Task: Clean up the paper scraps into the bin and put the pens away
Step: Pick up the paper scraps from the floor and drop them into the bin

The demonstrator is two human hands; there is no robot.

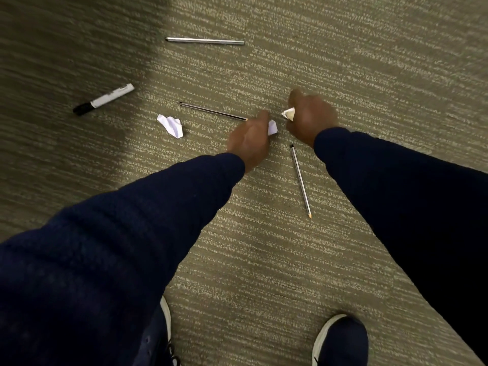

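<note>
Both my arms reach down to a beige carpet. My left hand (249,140) is closed on a white paper scrap (272,127) that sticks out to its right. My right hand (309,117) is closed on another crumpled scrap (289,113). A third crumpled scrap (171,125) lies loose on the carpet to the left. A thin dark pen (212,111) lies just beyond my left hand. A silver pen (301,180) lies below my right hand. Another silver pen (205,41) lies farther away. A white marker with a black cap (103,99) lies at the left.
The carpet (369,62) fills the view, darker in shadow at the left. My two dark shoes (340,342) stand at the bottom edge. No bin or pen holder is in view.
</note>
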